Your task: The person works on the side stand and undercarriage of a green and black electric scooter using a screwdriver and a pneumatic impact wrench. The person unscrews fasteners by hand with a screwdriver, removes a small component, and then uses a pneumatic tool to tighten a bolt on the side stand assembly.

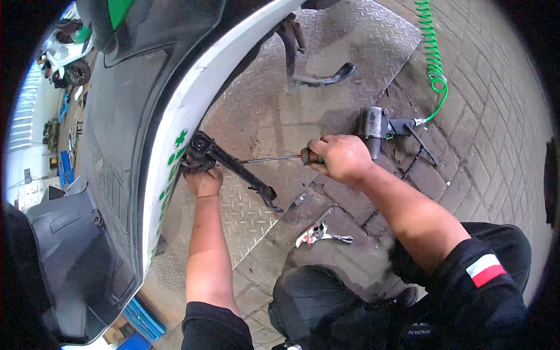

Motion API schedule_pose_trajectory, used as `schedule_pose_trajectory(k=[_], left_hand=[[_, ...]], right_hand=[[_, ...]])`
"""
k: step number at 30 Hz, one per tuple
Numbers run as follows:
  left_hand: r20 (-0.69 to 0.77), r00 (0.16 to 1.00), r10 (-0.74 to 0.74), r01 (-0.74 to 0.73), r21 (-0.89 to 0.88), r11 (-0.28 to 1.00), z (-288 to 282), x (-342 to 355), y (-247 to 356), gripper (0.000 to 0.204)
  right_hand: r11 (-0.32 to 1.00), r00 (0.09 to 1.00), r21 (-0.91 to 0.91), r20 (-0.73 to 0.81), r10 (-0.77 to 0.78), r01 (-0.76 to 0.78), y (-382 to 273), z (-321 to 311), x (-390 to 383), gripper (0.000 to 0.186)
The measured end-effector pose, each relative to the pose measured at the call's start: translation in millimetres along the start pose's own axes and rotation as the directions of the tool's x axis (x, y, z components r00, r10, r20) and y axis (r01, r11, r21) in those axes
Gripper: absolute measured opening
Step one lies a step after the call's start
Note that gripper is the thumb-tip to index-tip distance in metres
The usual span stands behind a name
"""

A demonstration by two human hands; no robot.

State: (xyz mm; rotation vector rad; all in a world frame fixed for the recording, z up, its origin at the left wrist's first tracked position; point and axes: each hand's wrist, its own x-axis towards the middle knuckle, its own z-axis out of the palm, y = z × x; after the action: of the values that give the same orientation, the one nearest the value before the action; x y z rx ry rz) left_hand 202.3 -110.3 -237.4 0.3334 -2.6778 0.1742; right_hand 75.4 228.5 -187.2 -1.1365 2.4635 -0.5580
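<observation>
My right hand (344, 156) is closed round the handle of a screwdriver (274, 159). Its long thin shaft points left, level with the upper part of a black side stand (238, 168) under a scooter; where the tip ends I cannot see. My left hand (203, 182) reaches in beneath the white lower edge of the scooter body (175, 125), beside the stand's pivot (202, 143). Its fingers are hidden behind the dark parts there. The side stand slants down to the right, away from the body.
A diamond-plate metal sheet (256, 227) lies under the scooter, paving bricks to its right. An air impact wrench (373, 123) on a green coiled hose (430, 46) lies beyond my right hand. Locking pliers (318, 234) rest on the bricks nearer me. A bent metal stand (321, 79) projects farther off.
</observation>
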Motion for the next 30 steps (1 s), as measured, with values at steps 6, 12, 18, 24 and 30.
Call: schedule_pose_trajectory(k=[6,12,18,24,30], left_hand=[[0.151,0.981,-0.123,0.149,-0.173,0.974,2,-20,1,0.032],[-0.062,0.988,-0.141,0.135,-0.094,0.986,5,-26,11,0.023],[-0.061,0.987,-0.146,0.144,-0.045,0.989,-7,-25,23,0.027],[-0.069,0.992,-0.103,0.109,0.084,0.991,-22,-25,20,0.025],[-0.013,0.988,-0.155,0.156,0.108,0.982,-29,-27,30,0.021]], right_hand=[[0.997,0.991,-0.064,0.128,-0.039,0.048,7,-29,18,0.029],[0.977,0.989,-0.163,0.075,-0.130,0.141,6,-39,28,0.031],[0.972,0.980,-0.160,0.134,-0.149,0.170,23,-40,46,0.032],[0.963,0.970,-0.131,0.090,-0.225,0.236,28,-30,55,0.032],[0.960,0.965,-0.124,0.113,-0.237,0.250,38,-23,69,0.031]])
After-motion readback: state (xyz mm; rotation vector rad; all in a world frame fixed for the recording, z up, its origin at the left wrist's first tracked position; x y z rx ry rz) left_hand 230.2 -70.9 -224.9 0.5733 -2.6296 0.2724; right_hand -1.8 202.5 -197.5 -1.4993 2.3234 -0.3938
